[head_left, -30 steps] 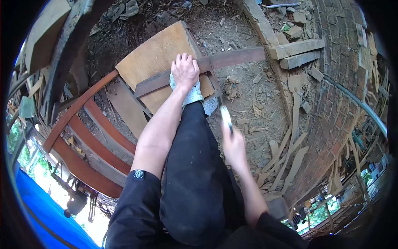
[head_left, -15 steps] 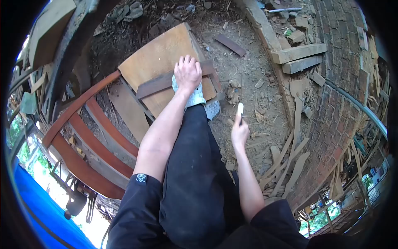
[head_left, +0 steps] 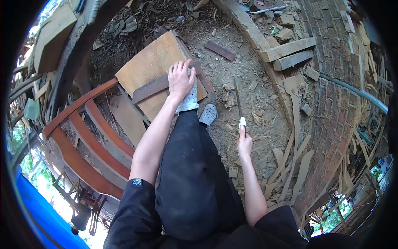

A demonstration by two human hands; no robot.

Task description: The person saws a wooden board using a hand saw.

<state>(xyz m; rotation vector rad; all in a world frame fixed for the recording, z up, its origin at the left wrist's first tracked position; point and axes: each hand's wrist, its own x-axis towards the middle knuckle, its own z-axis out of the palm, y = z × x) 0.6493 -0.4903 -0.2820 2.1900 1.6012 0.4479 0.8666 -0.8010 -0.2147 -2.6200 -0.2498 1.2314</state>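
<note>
My left hand [head_left: 180, 81] lies over the top of my clog [head_left: 190, 101] and the edge of a dark wooden strip [head_left: 152, 88], fingers stretched forward and thumb apart. The strip lies across a light-brown wooden seat panel [head_left: 151, 56], and my raised foot presses on it. My right hand [head_left: 244, 144] is closed round the white handle of a handsaw [head_left: 238, 97]. Its long thin blade points forward above the dirt floor, apart from the strip. My other clog [head_left: 208, 114] is on the ground.
Curved reddish wooden slats [head_left: 95, 143] of a chair spread to the left. A loose dark wood piece [head_left: 219, 50] lies ahead on the ground. At right are two stacked timber blocks [head_left: 289, 50], a brick wall [head_left: 327, 124] and long offcuts [head_left: 296, 166]. A person [head_left: 81, 216] is at lower left.
My right hand has drawn the saw back toward me, and its blade now shows more clearly. My left hand has shifted slightly, its thumb now spread. The view has moved a little.
</note>
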